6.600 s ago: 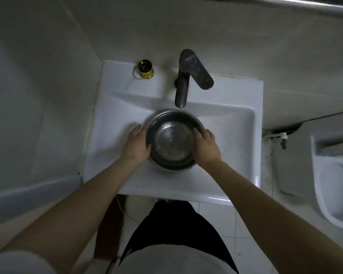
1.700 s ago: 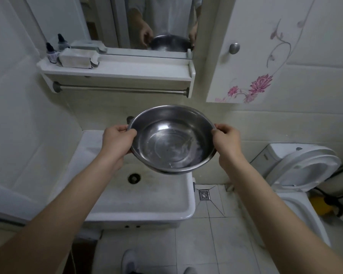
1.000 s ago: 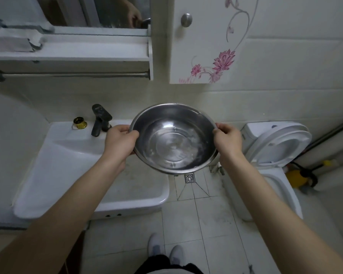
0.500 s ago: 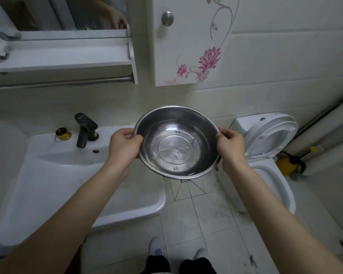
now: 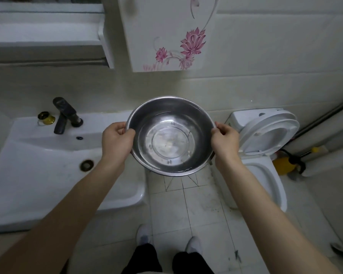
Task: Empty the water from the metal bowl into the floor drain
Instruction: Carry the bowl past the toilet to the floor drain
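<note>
A round metal bowl (image 5: 170, 135) with a shallow layer of water hangs level in the air over the tiled floor, between the washbasin and the toilet. My left hand (image 5: 117, 143) grips its left rim with thumb inside and fingers curled under. My right hand (image 5: 225, 141) grips the right rim the same way. The floor drain is hidden behind the bowl; only the diagonal tile cuts (image 5: 181, 181) leading toward it show just below the bowl.
A white washbasin (image 5: 38, 175) with a dark faucet (image 5: 64, 115) stands at the left. A white toilet (image 5: 265, 155) with its lid up stands at the right, a yellow object (image 5: 285, 165) beside it. A flower-printed wall cabinet (image 5: 166, 34) hangs above. My feet (image 5: 166, 240) stand on the floor tiles.
I lifted the bowl out of the washbasin and carried it right, over the floor. In the last second the view tilted down and the bowl came to cover the drain.
</note>
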